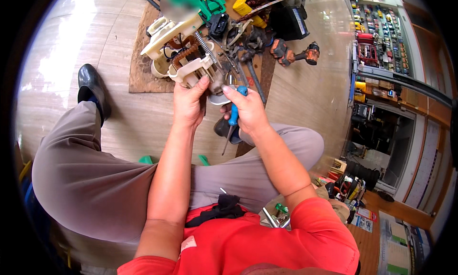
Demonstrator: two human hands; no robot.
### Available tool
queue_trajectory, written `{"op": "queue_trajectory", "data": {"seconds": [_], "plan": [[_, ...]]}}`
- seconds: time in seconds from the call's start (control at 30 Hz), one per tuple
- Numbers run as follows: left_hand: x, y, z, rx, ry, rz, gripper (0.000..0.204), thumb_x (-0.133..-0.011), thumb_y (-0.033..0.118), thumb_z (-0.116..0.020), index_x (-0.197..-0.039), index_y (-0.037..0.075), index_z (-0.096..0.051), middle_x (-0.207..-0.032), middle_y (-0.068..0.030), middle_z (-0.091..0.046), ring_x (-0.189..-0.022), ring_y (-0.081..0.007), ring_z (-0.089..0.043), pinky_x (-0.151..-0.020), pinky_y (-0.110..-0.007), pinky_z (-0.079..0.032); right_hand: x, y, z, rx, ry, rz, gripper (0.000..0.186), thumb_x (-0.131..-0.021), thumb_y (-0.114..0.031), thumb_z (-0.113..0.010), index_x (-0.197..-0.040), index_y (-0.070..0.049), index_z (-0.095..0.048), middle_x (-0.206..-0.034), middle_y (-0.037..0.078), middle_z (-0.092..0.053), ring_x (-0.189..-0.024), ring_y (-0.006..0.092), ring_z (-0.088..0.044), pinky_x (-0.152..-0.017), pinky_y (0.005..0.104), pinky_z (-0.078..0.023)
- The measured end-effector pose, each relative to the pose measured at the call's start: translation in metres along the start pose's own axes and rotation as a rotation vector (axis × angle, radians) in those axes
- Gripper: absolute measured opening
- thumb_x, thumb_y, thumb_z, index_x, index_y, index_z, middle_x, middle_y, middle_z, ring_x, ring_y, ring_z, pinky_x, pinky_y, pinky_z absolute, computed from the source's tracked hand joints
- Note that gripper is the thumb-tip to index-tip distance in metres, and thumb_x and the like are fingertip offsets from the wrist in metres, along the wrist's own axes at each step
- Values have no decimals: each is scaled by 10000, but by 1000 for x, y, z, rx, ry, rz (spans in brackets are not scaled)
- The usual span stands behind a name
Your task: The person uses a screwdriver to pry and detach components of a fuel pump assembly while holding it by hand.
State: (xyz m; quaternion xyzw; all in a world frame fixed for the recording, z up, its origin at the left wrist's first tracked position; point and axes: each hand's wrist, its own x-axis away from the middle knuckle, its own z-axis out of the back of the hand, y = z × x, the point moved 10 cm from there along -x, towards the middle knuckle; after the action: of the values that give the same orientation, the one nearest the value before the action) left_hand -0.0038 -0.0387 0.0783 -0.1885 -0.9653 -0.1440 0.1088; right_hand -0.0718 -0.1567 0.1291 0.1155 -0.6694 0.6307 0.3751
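A cream plastic fuel pump assembly [175, 35] with brown corrugated hoses [185, 54] and a metal spring [204, 47] is held up in front of me. My left hand [189, 103] is closed on its near end, thumb on top. My right hand [252, 112] holds a screwdriver [234, 115] with a blue handle, its shaft pointing down toward me. The right thumb also presses against a grey rounded part [218, 100] at the assembly's near end. Some fingers of both hands are hidden beneath the parts.
Under the assembly lies a brown board [138, 79] with several hand tools. An orange cordless drill [286, 52], a black box [289, 23], a yellow case [244, 3] and a green case [210, 5] sit beyond. A stocked shelf [381, 31] stands at right. My legs spread either side.
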Motion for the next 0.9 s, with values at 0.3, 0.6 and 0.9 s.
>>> {"op": "queue_trajectory", "data": {"seconds": [0.3,0.6,0.9], "plan": [[-1,1,4,45,80,0,397,-922,26,-628,-1295,20,-490,-1155,-121,-640,-1020,-244,-649,-877,-387,-552,-9,0,-19,-113,-179,89,357,-885,-111,-683,-1197,37,-592,-1006,84,-681,-868,173,-665,-711,348,-588],[-2,-4,12,-61,167,78,347,-941,61,-617,-1271,40,-512,-1116,-80,-650,-979,-217,-653,-836,-364,-553,-7,0,-22,-18,-217,231,408,-906,-67,-636,-1277,69,-534,-1023,85,-671,-855,153,-664,-737,315,-590],[-5,1,11,21,155,83,387,-881,21,-688,-1224,46,-510,-1067,-87,-653,-923,-213,-658,-783,-373,-570,-13,3,-21,-50,-258,134,451,-948,-170,-604,-1317,63,-488,-1010,145,-681,-796,219,-686,-649,332,-581]]}}
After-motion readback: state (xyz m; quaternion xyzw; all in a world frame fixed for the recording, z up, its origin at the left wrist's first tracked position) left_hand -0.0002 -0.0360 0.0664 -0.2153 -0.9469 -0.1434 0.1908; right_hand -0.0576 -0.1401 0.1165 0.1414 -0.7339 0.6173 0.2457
